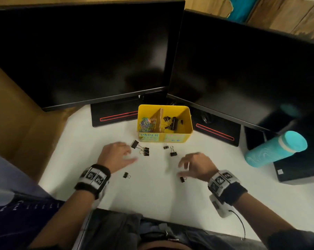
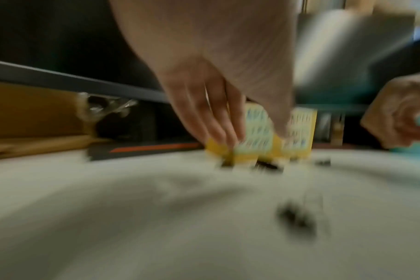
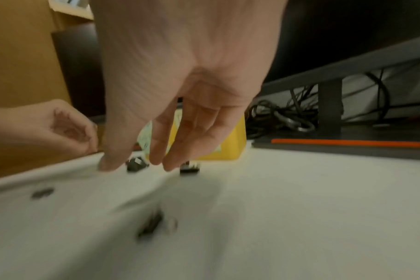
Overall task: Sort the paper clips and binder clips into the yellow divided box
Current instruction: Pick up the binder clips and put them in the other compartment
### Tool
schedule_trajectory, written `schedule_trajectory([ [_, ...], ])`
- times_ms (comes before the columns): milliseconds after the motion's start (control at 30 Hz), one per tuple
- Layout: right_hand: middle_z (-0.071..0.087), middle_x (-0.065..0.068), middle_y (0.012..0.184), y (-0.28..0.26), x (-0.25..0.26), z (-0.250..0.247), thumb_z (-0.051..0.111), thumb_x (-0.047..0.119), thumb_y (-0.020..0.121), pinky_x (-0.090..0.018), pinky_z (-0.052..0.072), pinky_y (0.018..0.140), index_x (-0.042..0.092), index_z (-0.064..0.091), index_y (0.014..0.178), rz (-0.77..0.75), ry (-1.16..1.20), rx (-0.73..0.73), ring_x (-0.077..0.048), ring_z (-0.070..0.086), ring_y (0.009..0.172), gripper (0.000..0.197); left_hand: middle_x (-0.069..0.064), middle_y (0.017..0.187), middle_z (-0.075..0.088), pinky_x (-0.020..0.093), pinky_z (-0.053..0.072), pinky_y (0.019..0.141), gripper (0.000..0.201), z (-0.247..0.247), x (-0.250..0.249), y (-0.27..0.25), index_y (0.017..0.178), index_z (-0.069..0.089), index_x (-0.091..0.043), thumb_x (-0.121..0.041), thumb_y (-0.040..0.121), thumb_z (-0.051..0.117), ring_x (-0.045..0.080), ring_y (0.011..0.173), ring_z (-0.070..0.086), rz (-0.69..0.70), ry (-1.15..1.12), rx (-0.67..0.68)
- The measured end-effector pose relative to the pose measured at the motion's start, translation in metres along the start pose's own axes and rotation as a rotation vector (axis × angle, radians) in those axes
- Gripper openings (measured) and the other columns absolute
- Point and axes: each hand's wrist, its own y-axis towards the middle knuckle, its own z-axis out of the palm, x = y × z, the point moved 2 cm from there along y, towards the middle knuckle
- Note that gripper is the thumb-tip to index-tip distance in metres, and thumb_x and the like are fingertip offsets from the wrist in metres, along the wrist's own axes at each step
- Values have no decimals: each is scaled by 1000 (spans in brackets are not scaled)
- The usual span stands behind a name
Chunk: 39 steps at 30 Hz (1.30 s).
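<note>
The yellow divided box point(image 1: 187, 134) stands in front of the monitors. Its left compartment holds coloured paper clips point(image 1: 147, 124); its right one holds black binder clips point(image 1: 172, 121). Several more black binder clips lie loose on the white table, among them a pair point(image 1: 145, 151) near the box, one point(image 1: 173, 152) in the middle and one point(image 1: 126, 175) nearer to me. My left hand point(image 1: 129, 157) hovers, blurred, just left of the pair, with its fingers straight and nothing in them. My right hand point(image 1: 184, 167) hangs relaxed and empty right above a small binder clip point(image 1: 182, 179), also seen as a blurred binder clip point(image 3: 151, 224).
Two dark monitors point(image 1: 98, 51) on black stands with red stripes close off the back. A teal bottle point(image 1: 275, 150) stands on a black device point(image 1: 300, 170) at the right. Brown cardboard point(image 1: 17, 114) borders the table on the left. Cables point(image 3: 288, 117) lie behind the box.
</note>
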Motion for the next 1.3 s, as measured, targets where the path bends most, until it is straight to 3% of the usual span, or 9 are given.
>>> schedule_trajectory([
  [100, 59, 10, 79, -9, -10, 30, 79, 48, 61, -29, 48, 60, 27, 63, 80, 68, -14, 147, -10, 53, 65, 32, -10, 73, 59, 26, 49, 62, 56, 14, 30, -31, 87, 60, -29, -62, 46, 81, 10, 66, 55, -162, -1, 380],
  [233, 63, 5, 74, -8, -19, 35, 76, 24, 65, -35, 52, 63, 22, 62, 74, 144, 126, -10, -14, 56, 63, 17, -6, 74, 56, 31, 50, 64, 60, 32, 40, -41, 94, 60, -26, -46, 46, 88, 17, 70, 57, -273, -191, 205],
  [333, 61, 4, 76, 2, -15, 33, 69, 21, 68, -38, 53, 61, 20, 59, 77, 166, 108, -123, -15, 58, 64, 13, -1, 101, 54, 34, 49, 76, 81, 48, 33, -30, 118, 52, -23, -40, 48, 89, 21, 94, 55, -285, -265, 20],
  [400, 58, -1, 93, 13, -5, 32, 65, 22, 74, -39, 53, 61, 17, 59, 91, 161, 19, -132, -22, 60, 71, 19, 2, 125, 45, 39, 49, 82, 100, 56, 23, -17, 136, 36, -24, -40, 52, 87, 22, 112, 45, -268, -210, 4],
  [500, 43, -6, 127, 32, 9, 28, 61, 17, 79, -39, 54, 60, 21, 41, 128, 159, -171, -98, -29, 58, 91, 53, 1, 133, 38, 41, 52, 77, 103, 62, 3, -1, 142, 23, -35, -42, 59, 83, 22, 115, 36, -154, -84, 49],
  [667, 16, -4, 150, 52, 24, 35, 56, 8, 81, -35, 53, 58, 40, 7, 143, 49, -363, 10, -28, 42, 108, 85, 3, 119, 51, 37, 53, 62, 69, 71, -24, 4, 135, 36, -46, -31, 78, 71, 24, 110, 44, 23, 112, 51],
  [900, 37, -9, 143, 34, 7, 46, 48, -3, 86, -42, 54, 62, 13, 38, 138, 12, -310, -20, -30, 43, 110, 55, 4, 87, 58, 29, 49, 38, 52, 78, -30, -8, 104, 54, -25, -9, 63, 81, 21, 79, 60, 110, 77, -11],
  [1067, 66, -9, 96, 15, -2, 48, 69, 0, 69, -41, 54, 53, 10, 70, 90, -97, -170, -132, -31, 57, 76, 23, 3, 69, 57, 29, 50, 42, 32, 80, -25, -7, 78, 59, -15, -5, 60, 83, 21, 66, 56, 174, 26, -14],
  [1300, 56, -6, 94, 4, -4, 36, 62, 16, 74, -37, 49, 61, 11, 61, 93, 104, -36, -102, -27, 55, 75, 19, -1, 75, 55, 31, 48, 66, 13, 46, -68, 24, 72, 59, -11, -13, 83, 66, 14, 70, 51, 90, -328, -100],
])
